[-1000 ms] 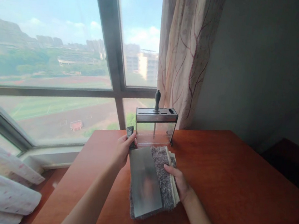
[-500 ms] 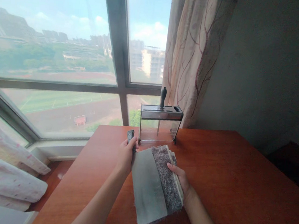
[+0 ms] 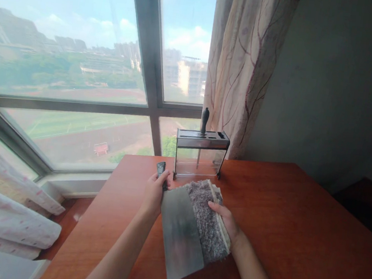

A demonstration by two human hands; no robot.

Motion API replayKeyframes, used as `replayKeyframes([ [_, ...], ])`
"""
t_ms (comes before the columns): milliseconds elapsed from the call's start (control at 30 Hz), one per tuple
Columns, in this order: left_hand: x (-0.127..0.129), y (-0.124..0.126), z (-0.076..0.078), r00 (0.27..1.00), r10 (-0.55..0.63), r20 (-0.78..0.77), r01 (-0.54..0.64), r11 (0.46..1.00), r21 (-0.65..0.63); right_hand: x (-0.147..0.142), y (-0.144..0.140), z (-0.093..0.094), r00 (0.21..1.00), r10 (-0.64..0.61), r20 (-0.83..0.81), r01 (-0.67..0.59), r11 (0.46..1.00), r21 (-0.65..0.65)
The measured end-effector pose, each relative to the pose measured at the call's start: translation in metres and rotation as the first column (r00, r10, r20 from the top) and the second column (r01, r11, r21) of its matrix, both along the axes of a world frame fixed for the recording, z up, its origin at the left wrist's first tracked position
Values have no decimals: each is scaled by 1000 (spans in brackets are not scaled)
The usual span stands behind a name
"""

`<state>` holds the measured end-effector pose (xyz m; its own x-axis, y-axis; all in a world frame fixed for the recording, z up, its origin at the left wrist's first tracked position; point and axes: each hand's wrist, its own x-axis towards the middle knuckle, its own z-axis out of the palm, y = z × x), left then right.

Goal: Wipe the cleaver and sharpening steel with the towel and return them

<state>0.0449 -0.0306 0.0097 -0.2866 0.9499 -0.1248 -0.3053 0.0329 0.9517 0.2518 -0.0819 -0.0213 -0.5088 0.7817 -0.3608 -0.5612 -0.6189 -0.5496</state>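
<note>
Slid slightly nearer and leftward across the cloth [image 3: 208,225] since 0.5 s ago: the cleaver [image 3: 179,237], with its broad blade angled a touch more toward the near edge of the table [image 3: 295,241]. Looked like mid-wipe, with the flat of the blade drawn over the grey pile. Left hand [image 3: 153,194] clenched round the dark handle at the far end of the blade; right hand [image 3: 227,220] laid on the right side of the cloth, fingers spread, pinning it down rather than gripping. Called next, by judgement, for a steady drag with the edge kept turned away from the pinning fingers, then perhaps a flip to reach the other face. Looked wide, rectangular and dull grey, the blade, with a faint reddish reflection near its middle; lay flat on the left half of the folded cloth, near corner overhanging bare wood. Stood just beyond, at the far side by the window [image 3: 78,78] and curtain [image 3: 244,65]: a clear-walled knife block [image 3: 200,154] with 1 black handle upright in it.
</note>
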Motion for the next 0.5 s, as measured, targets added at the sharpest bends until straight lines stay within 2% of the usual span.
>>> replayKeyframes([
  [100, 4, -1, 2, 1000, -16, -7, 17, 999, 32, 2, 1, -2, 1000, -4, 19, 4, 1000, 0],
  [233, 7, -2, 6, 998, 26, -54, -23, 998, 62, 6, -1, -4, 999, 16, 47, -16, 1000, 9],
  [400, -1, -1, 7, 989, 65, -133, -56, 996, 69, 15, 2, 1, 999, -34, 23, 32, 995, 92],
  [500, -7, 1, 6, 984, 95, -149, -88, 995, 53, 19, 3, 4, 995, -67, 74, 59, 992, 110],
])
